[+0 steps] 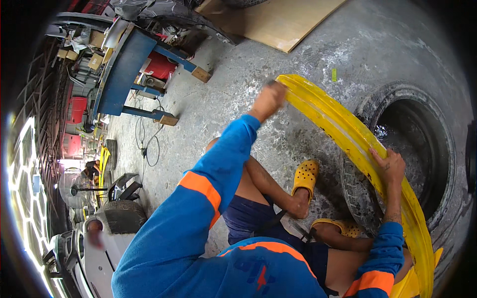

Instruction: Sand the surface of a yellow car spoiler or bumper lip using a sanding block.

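Observation:
A long curved yellow panel [343,124], scuffed with pale and dark marks, arcs from the middle of the head view down to the lower right. Toward its lower half my right hand [392,169] grips it, thumb lying on the yellow face. At the far upper end my left hand [270,101] is closed in a fist, slightly blurred. A small dark thing seems to show at its fingers, but I cannot make out what it is. The panel passes over a large black tyre [449,149] lying on the floor.
My yellow clogs [306,176] stand near the tyre. A small yellow-green strip [334,75] lies on the concrete floor. Left are a blue bench [121,69] on wooden blocks and a black cable [144,149]. A wooden board [278,25] lies at the back; a person [91,170] is far left.

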Tool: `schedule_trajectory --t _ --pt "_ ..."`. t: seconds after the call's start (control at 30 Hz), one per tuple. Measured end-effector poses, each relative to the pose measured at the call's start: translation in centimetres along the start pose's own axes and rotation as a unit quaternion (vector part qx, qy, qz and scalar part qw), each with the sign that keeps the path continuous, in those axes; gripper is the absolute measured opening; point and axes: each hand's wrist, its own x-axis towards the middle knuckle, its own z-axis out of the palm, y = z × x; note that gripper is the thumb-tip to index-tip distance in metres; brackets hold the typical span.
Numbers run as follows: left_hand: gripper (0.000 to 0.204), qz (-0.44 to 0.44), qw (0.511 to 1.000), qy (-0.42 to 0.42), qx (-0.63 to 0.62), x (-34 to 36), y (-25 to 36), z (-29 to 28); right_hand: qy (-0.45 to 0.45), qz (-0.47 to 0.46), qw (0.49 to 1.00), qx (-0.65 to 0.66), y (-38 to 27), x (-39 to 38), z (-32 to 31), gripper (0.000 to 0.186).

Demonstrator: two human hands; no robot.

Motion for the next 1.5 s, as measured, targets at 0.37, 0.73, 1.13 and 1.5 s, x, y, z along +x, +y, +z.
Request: schedule_trajectory --t 0.37,0.73,1.13,1.5 --pt "0.019 0.119 0.992 0.045 -0.028 -0.9 3.5 2.4 0.000 0.009 0.999 -0.038 0.3 -0.1 0.4 0.085" --pt "0.025 -0.113 0.988 0.106 -0.018 -0.3 5.4 3.2 0.009 0.009 1.000 -0.011 0.2 -0.1 0.3 0.086" --pt "0.017 -0.095 0.993 0.023 -0.067 -0.3 8.1 5.9 0.022 -0.012 1.000 -0.014 0.4 -0.1 0.4 0.084" --pt "0.017 0.052 0.998 0.032 -0.012 -0.5 4.8 5.2 -0.008 -0.009 1.000 0.000 0.5 0.2 0.4 0.085"
